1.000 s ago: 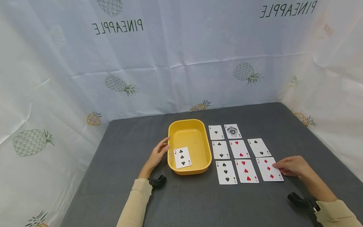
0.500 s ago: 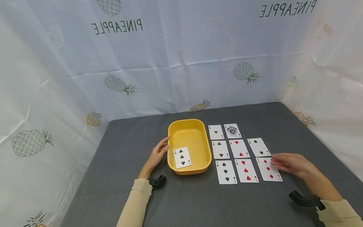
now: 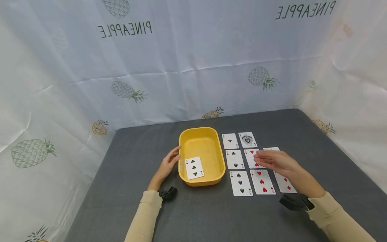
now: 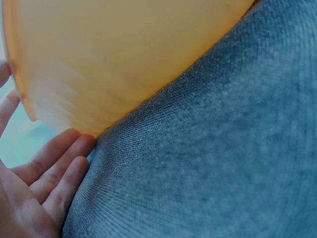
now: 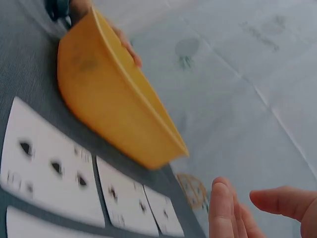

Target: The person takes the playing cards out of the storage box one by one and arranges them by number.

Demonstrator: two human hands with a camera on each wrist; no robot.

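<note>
My left hand [image 3: 165, 167] rests against the left side of a yellow plastic tub [image 3: 221, 144]. In the left wrist view its fingers [image 4: 60, 173] lie extended along the tub's outer wall [image 4: 124, 54]. A three of clubs [image 3: 194, 167] lies face up inside the tub. My right hand [image 3: 282, 165] hovers over the laid-out playing cards, holding nothing; the right wrist view shows thumb and fingers apart. Beneath or beside it are the two of hearts [image 3: 250, 156], the three of hearts [image 3: 262, 182] and the three of diamonds [image 3: 285, 183], partly covered. A two of spades [image 3: 273, 148] is mostly hidden.
Left of these cards lie the ace of clubs [image 3: 230, 141], two of clubs [image 3: 234, 159] and three of spades [image 3: 241, 183]. An ace of spades [image 3: 247, 139] tops the middle column. A white pineapple-print curtain [image 3: 187, 90] closes off the grey table's [image 3: 211, 215] back.
My right hand has lifted off the three of diamonds and moved left, over the middle of the card rows. The left hand, the tub and the cards stay where they were.
</note>
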